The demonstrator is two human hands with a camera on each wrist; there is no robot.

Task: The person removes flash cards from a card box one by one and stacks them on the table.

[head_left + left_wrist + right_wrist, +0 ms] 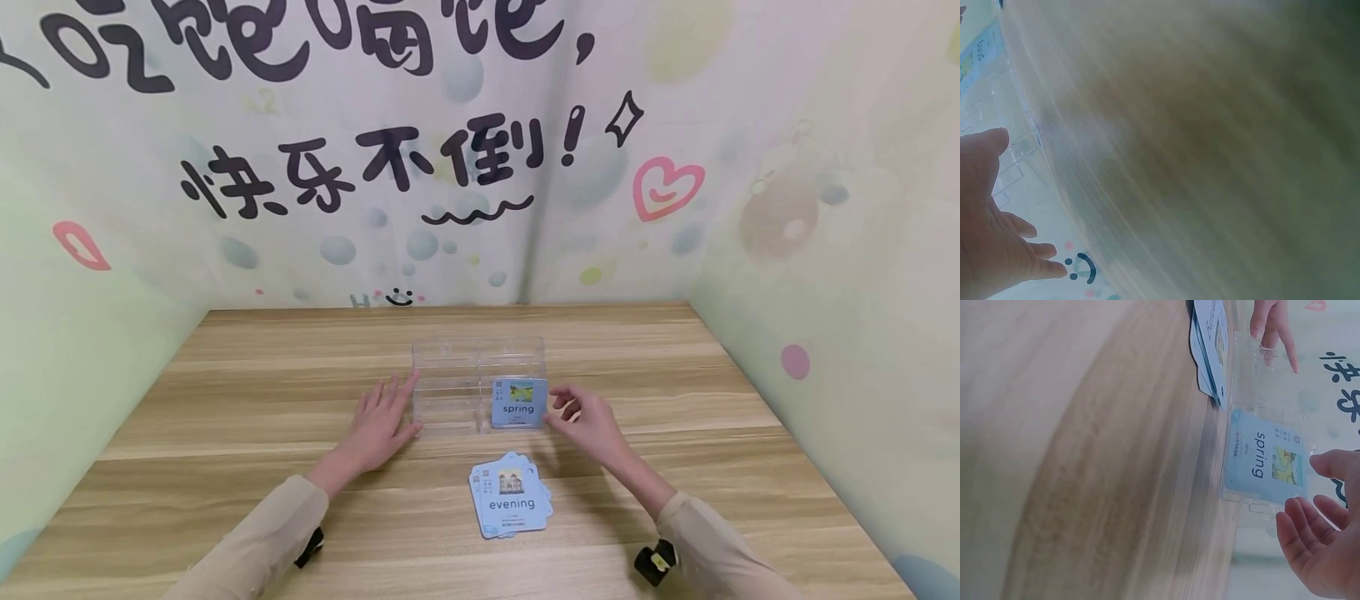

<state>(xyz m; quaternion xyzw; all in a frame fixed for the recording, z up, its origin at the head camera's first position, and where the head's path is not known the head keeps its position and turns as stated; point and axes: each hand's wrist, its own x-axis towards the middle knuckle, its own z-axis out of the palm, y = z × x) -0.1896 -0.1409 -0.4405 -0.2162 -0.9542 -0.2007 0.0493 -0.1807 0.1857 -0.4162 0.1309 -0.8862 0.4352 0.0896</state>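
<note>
A clear plastic card rack [447, 406] with several compartments stands on the table. In its lower right compartment sits a light blue card reading "spring" [519, 410], with a small landscape picture. My left hand [380, 427] is spread at the rack's left side, its fingertips right at the edge. Beside the card's right edge is my right hand [591, 427], fingers loosely bent with nothing between thumb and fingers. In the right wrist view the thumb [1334, 464] is close to the card's top corner. A loose stack of cards [512, 504], "evening" on top, lies in front of the rack.
The wood-grain table [300, 358] reaches back to a printed curtain [465, 250] with large writing. More printed curtain hangs at both sides. A black wrist strap [656, 562] is on the right sleeve [712, 533], and another dark one shows at the left sleeve [262, 533].
</note>
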